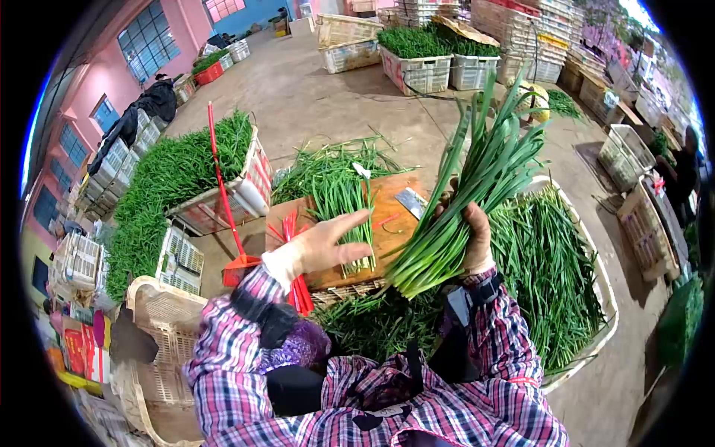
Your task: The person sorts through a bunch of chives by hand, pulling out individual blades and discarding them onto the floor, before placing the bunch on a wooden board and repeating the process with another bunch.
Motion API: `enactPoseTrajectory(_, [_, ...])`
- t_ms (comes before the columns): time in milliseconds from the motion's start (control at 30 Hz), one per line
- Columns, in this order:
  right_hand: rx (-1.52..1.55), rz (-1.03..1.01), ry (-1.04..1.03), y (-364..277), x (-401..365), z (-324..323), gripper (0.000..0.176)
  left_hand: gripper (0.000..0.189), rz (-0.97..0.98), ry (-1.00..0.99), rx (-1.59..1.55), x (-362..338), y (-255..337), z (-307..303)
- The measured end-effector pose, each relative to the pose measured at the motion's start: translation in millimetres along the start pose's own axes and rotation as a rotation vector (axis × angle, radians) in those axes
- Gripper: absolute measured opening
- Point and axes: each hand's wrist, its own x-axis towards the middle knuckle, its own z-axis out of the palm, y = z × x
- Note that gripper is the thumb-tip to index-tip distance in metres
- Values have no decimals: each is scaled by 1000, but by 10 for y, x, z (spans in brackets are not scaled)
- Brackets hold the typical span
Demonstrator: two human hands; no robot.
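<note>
My right hand [477, 237] is wrapped round a thick bunch of chives [488, 164], long flat green leaves with paler cut ends tilted down to the left. My left hand [328, 244] hovers over the wooden board [393, 185], thumb and fingers apart, holding nothing. Beneath and beyond it, loose chives [328, 179] lie across the board. A broad metal blade [411, 201] rests near the board's right side, partly hidden by the bunch. Red strips [300, 296] lie beside my left wrist. More chives [551, 268] fill a pale crate [609, 302] at my right.
A red long-handled dustpan [240, 267] stands left of the board. Crates heaped with chives [175, 160] stand behind it. A beige plastic crate [167, 328] sits by my left elbow. Stacked crates [514, 26] line the back. Another person [681, 167] is at far right.
</note>
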Motion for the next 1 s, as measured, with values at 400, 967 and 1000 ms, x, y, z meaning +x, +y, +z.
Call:
enactPoseTrajectory(400, [-474,275,-297,102,694,-85,62,77,91,102,-448,1341,184,-113])
enactPoseTrajectory(967, [-959,280,-378,756,1466,-1327,47,57,-161,87,-498,1991,-1405,681])
enactPoseTrajectory(1000, [-957,367,-226,754,1443,-1465,46,60,-154,136,-381,2053,-1403,674])
